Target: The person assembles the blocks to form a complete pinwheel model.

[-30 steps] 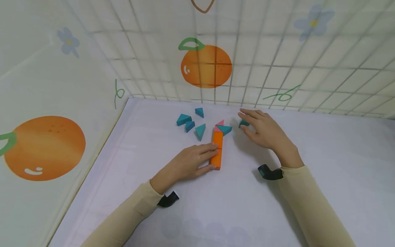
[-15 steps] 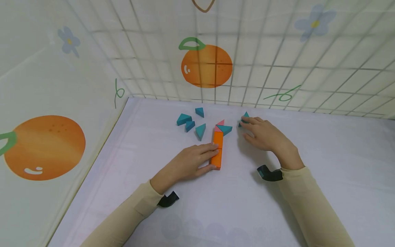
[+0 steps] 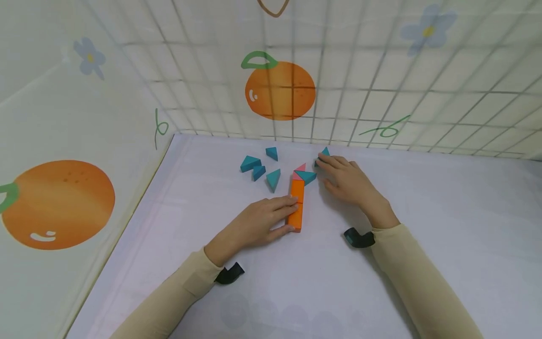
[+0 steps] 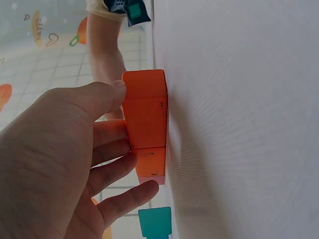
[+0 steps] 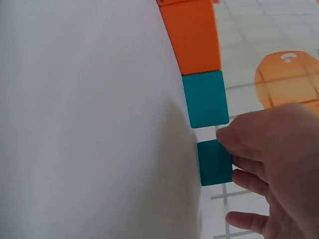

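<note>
Two orange blocks [image 3: 297, 189] lie end to end on the white table, and the fingers of my left hand [image 3: 254, 222] rest on them. In the left wrist view, my thumb touches the near orange block [image 4: 145, 122]. Two small pink triangles [image 3: 297, 176] and a teal triangle [image 3: 307, 177] sit at the far end of the orange row. To the right, the extended fingers of my right hand [image 3: 349, 181] touch another teal triangle [image 3: 325, 151], partly covering it. The right wrist view shows this teal piece [image 5: 214, 163] apart from the other teal piece [image 5: 206, 99].
Several teal triangles [image 3: 273, 180] lie left of the pink pieces. A patterned sheet [image 3: 338, 94] hangs over a wire grid along the table's back edge, and another printed surface [image 3: 139, 108] rises at the left.
My right hand has come down onto the right-hand teal triangle and moved left with it, bringing it closer to the pink pieces. My left hand stays on the orange blocks.
</note>
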`<state>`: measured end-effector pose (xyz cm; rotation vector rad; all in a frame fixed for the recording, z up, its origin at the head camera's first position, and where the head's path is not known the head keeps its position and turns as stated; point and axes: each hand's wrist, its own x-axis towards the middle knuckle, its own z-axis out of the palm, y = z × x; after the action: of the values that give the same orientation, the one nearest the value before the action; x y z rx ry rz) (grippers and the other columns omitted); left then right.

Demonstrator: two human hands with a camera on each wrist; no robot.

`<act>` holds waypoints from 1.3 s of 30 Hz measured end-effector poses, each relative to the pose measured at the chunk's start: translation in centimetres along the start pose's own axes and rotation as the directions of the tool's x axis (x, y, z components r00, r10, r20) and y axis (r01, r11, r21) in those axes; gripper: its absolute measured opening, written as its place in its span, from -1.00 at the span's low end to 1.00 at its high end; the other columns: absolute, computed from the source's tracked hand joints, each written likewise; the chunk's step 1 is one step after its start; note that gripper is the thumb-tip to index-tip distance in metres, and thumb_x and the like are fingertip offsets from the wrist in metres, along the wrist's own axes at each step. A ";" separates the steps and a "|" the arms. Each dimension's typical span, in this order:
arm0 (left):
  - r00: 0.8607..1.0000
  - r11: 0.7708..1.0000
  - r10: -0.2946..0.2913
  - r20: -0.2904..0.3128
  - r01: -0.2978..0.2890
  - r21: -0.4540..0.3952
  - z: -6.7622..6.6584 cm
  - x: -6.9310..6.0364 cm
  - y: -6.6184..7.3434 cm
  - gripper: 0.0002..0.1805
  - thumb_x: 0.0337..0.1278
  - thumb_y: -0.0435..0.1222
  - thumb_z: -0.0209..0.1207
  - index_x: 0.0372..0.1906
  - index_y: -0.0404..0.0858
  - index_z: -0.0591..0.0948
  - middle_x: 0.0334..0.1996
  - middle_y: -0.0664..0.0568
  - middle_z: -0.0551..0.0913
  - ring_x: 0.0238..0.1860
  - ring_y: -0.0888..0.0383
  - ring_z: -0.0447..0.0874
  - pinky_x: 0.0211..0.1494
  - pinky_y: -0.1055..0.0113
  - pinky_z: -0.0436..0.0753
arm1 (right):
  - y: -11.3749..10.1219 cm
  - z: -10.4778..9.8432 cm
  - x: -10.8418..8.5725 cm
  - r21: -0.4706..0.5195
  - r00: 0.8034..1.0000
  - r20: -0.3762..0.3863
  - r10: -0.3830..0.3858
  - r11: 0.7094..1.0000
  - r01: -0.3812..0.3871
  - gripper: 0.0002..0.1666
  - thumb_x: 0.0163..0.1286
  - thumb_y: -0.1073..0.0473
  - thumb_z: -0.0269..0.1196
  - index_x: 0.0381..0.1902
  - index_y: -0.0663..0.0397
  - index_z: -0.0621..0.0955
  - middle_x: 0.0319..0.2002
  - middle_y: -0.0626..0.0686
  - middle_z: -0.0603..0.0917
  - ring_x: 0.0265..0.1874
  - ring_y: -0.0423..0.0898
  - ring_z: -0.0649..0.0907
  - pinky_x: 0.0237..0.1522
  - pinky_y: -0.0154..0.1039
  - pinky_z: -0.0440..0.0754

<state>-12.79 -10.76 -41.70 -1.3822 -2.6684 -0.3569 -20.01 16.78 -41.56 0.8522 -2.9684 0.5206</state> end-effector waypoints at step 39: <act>1.000 1.000 -0.004 -0.002 0.004 -0.009 0.1 0.0 0.0 -0.41 0.21 0.01 0.26 0.25 -0.21 0.57 0.30 0.03 0.53 0.32 0.12 0.49 0.32 0.27 0.52 | 0.0 1.7 1.0 0.036 0.984 -0.174 0.035 0.999 -0.029 -0.49 0.47 0.22 0.00 0.34 0.24 0.44 0.36 0.21 0.41 0.35 0.20 0.35 0.23 0.21 0.36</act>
<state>-12.76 -10.74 -41.77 -1.3787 -2.6716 -0.3715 -20.74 15.72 -43.06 0.7210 -2.8252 0.6136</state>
